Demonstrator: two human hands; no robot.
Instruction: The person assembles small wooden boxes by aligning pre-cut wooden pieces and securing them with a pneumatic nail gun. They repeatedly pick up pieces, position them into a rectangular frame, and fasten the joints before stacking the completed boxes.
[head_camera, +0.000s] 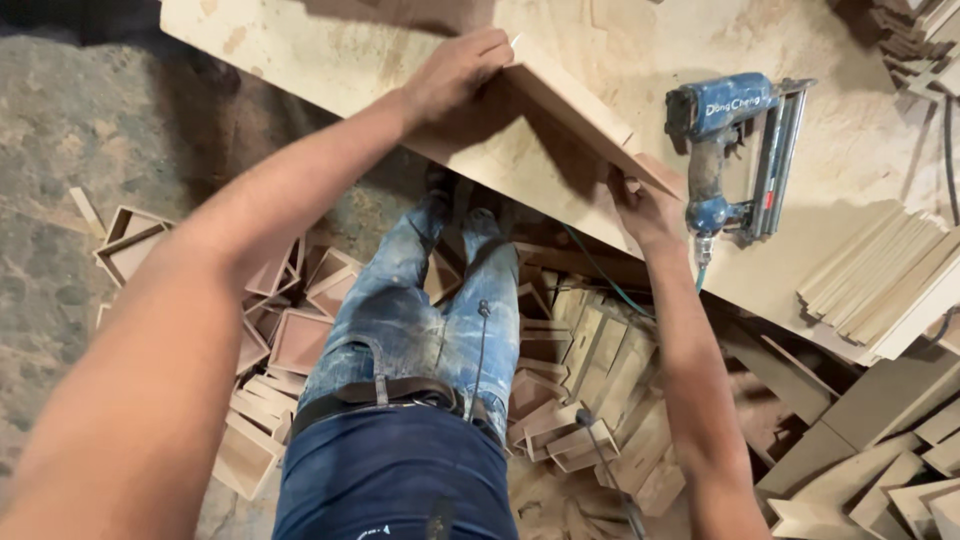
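Holding a wooden strip (575, 105) on edge against the workbench (300, 50), both hands engaged.

Left hand (455, 72): fingers curled over the far upper end of the strip, pressing it down onto the bench top. Grasping, not clenched.

Right hand (645, 210): fingers pinching the near lower end of the strip at the bench edge, thumb on the side face. Grasping.

Strip: pale board, tilted on its long edge, running diagonally between the two hands and touching the bench along its lower edge.

Nail gun (735, 150): blue body, metal magazine, lying on the bench just beyond the right hand, hose (610, 280) trailing off the bench edge below that hand. Not held.

Stack of strips (880, 275): cut pieces lying flat, further out past the right hand, beyond the nail gun.

Small wooden boxes (300, 335): open frames heaped on the floor beneath both forearms, either side of the person's legs. Loose offcuts (610, 380) lie under the right forearm.

Handling note, as judgement: the strip seems best kept square by even downward pressure from the left hand while the right hand steadies the end flush with the bench edge; fingertips should stay off the joint line, since the nail gun lies close by. Sawdust on the bench may let the strip slide, so a firm grip at both ends matters.
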